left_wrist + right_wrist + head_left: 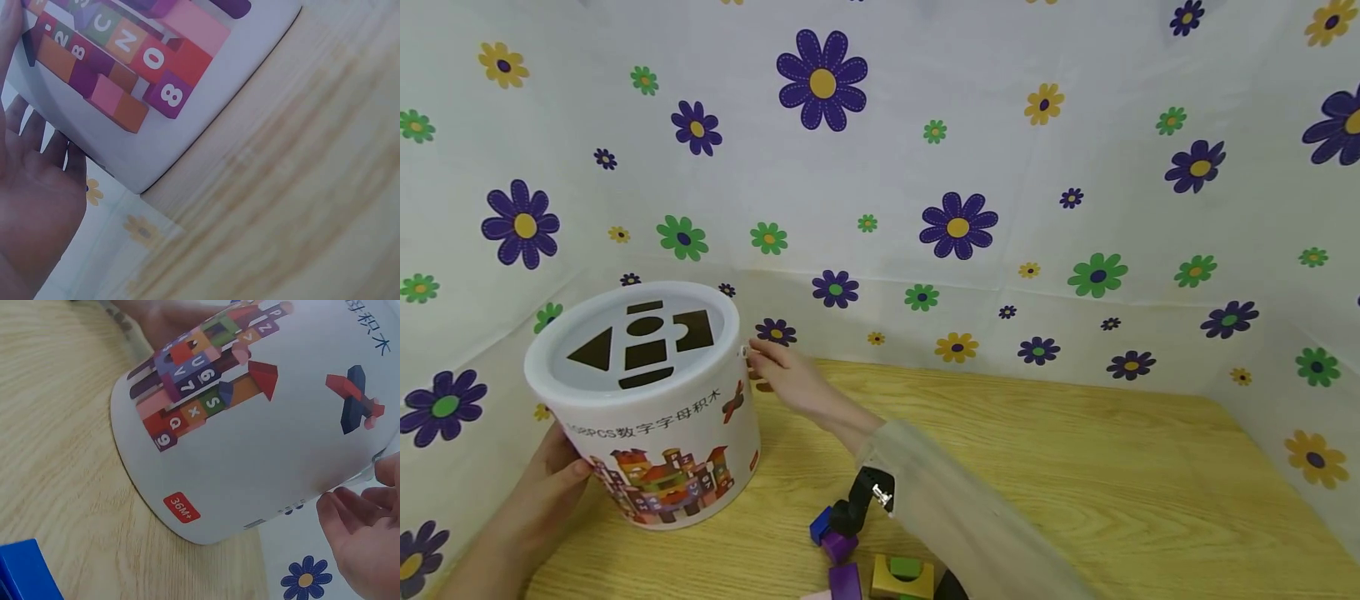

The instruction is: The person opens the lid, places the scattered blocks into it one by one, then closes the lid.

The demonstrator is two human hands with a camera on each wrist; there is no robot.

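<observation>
A white bucket with printed toy-block pictures stands on the wooden table at the left. Its lid has cut-out shapes, among them a triangle, an oval and bars. My left hand holds the bucket's left side, thumb toward the front. In the left wrist view that hand has its fingertips partly hidden behind the bucket wall. On the opposite side my right hand holds the bucket near a small knob below the rim. The right wrist view shows bent fingers and a thumb of this hand against the wall.
Toy blocks lie at the table's front: a blue block, a purple block and a yellow arch block with a green piece. A black wrist mount hangs over some of them. Flowered cloth encloses the table.
</observation>
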